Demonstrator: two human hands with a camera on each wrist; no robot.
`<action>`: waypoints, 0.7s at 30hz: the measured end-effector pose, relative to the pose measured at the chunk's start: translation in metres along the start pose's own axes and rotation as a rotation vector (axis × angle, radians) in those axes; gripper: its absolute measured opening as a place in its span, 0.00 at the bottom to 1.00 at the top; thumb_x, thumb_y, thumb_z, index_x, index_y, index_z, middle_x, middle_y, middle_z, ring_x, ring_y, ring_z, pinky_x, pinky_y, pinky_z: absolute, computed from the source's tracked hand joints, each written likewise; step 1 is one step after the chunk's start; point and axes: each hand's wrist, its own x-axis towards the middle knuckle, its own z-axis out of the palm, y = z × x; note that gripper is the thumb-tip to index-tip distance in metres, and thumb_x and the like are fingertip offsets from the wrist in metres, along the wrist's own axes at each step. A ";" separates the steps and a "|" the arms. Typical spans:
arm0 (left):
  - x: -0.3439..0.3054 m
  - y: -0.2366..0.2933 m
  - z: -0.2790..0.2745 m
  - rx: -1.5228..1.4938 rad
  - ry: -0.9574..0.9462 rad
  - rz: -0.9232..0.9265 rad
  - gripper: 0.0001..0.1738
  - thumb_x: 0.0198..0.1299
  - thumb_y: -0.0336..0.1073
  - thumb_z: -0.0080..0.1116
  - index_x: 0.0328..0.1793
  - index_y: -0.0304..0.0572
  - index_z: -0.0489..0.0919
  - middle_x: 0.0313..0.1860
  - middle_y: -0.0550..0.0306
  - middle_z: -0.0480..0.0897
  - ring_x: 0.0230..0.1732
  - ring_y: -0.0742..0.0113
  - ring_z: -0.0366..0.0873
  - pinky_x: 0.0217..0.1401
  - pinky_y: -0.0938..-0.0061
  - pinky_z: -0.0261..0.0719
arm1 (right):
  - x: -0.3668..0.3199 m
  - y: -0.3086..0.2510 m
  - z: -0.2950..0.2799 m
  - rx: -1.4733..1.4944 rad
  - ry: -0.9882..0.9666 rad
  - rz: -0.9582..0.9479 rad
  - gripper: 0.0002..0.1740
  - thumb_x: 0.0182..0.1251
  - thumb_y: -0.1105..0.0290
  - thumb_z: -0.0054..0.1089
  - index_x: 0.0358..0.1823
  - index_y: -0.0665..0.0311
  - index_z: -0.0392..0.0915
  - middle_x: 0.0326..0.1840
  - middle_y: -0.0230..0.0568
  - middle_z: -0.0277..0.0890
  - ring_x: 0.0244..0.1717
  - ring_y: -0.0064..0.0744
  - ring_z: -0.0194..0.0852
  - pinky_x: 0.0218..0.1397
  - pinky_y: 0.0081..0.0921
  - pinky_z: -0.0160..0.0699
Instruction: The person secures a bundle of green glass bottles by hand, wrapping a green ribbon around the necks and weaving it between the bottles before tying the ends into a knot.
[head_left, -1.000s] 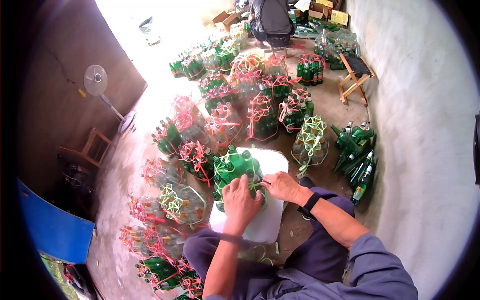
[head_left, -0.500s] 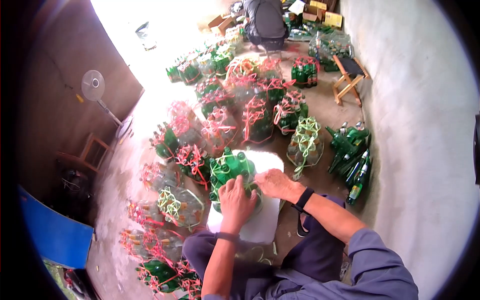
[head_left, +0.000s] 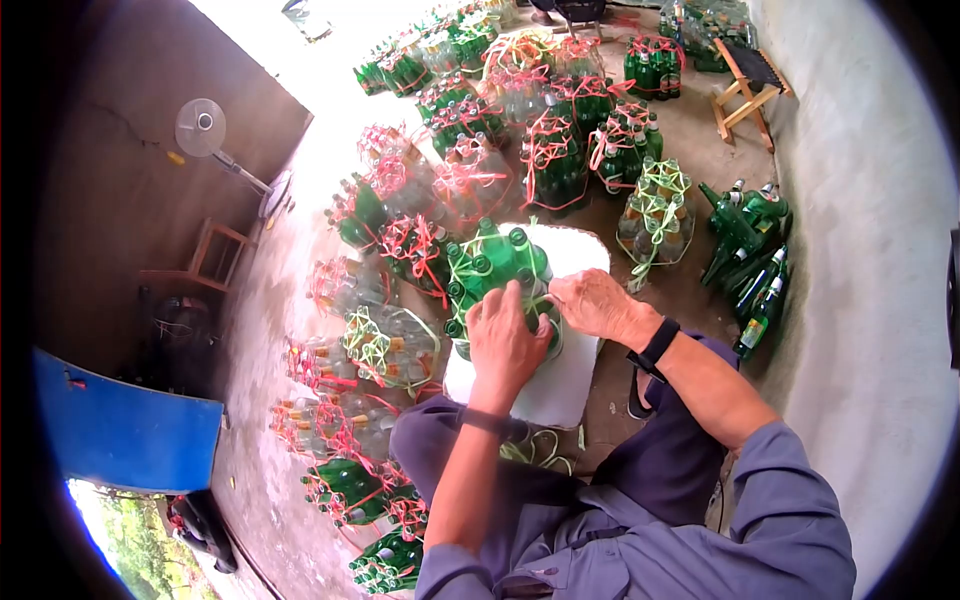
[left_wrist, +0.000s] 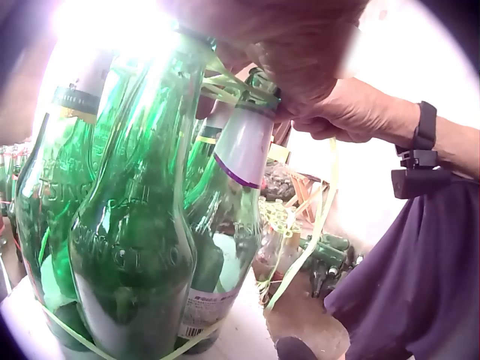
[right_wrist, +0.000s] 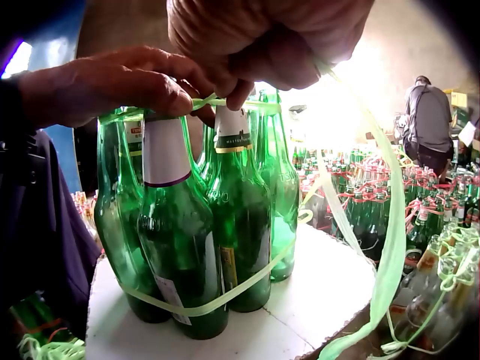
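Head view: A bundle of green bottles (head_left: pixel 505 258) stands on a white board (head_left: pixel 565 385) before the seated person. The left hand (head_left: pixel 508 335) lies over the near bottle tops; the right hand (head_left: pixel 605 303) is at their right side, fingers curled. Clear bottles (head_left: pixel 400 345), and further green ones in tied bundles, occupy the floor (head_left: pixel 262 370). A loose heap (head_left: pixel 745 240) of green bottles lies beside the wall (head_left: pixel 850 250).

Left wrist view: The bundle is upright. A pale green strap (left_wrist: pixel 319 223) hangs below the right hand; one turn passes around the lower bottles. One bottle bears a white neck wrapper (left_wrist: pixel 244 146) with a purple edge. A label (left_wrist: pixel 202 311) shows a barcode.

Right wrist view: The right hand grips the strap, its tail running down past the board. The left hand's fingers bend over the necks at the upper turn; whether they pinch it cannot be told. Whether the bottles contain liquid cannot be determined.
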 end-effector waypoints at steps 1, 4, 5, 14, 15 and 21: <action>0.001 0.000 0.000 -0.004 0.013 0.006 0.37 0.55 0.45 0.66 0.68 0.31 0.74 0.52 0.44 0.82 0.61 0.52 0.77 0.68 0.57 0.67 | 0.001 0.000 -0.001 0.013 0.047 -0.018 0.06 0.58 0.71 0.61 0.27 0.67 0.78 0.25 0.57 0.81 0.31 0.58 0.86 0.36 0.47 0.85; 0.001 0.001 0.001 -0.003 0.007 -0.006 0.36 0.55 0.45 0.65 0.68 0.31 0.74 0.52 0.44 0.82 0.61 0.52 0.77 0.69 0.57 0.66 | 0.001 -0.001 -0.004 0.030 0.044 -0.021 0.06 0.60 0.72 0.60 0.28 0.66 0.77 0.25 0.56 0.81 0.31 0.57 0.85 0.36 0.47 0.84; 0.001 0.000 0.001 0.001 0.016 -0.008 0.36 0.55 0.45 0.65 0.68 0.30 0.75 0.53 0.43 0.82 0.62 0.52 0.77 0.69 0.57 0.66 | 0.001 -0.001 -0.005 0.037 0.044 -0.027 0.06 0.60 0.72 0.59 0.28 0.66 0.77 0.25 0.56 0.81 0.31 0.57 0.85 0.36 0.47 0.83; 0.001 0.001 0.001 0.010 0.018 0.002 0.36 0.56 0.44 0.67 0.68 0.32 0.72 0.52 0.48 0.80 0.61 0.54 0.75 0.69 0.56 0.66 | 0.002 -0.001 -0.006 0.014 0.080 -0.062 0.06 0.63 0.72 0.59 0.28 0.64 0.74 0.25 0.51 0.80 0.30 0.54 0.83 0.34 0.45 0.81; 0.001 0.001 0.000 0.009 0.017 0.002 0.36 0.56 0.44 0.67 0.68 0.32 0.72 0.52 0.48 0.80 0.61 0.54 0.75 0.69 0.56 0.66 | 0.002 -0.002 -0.006 0.017 0.088 -0.062 0.06 0.63 0.73 0.59 0.28 0.64 0.74 0.25 0.51 0.80 0.30 0.54 0.83 0.34 0.46 0.81; 0.001 0.001 0.000 0.009 0.010 0.005 0.36 0.56 0.43 0.67 0.68 0.31 0.72 0.52 0.48 0.81 0.62 0.54 0.75 0.70 0.56 0.66 | 0.006 0.001 -0.006 0.011 0.087 -0.050 0.06 0.63 0.73 0.59 0.28 0.64 0.74 0.26 0.51 0.80 0.30 0.54 0.83 0.35 0.46 0.81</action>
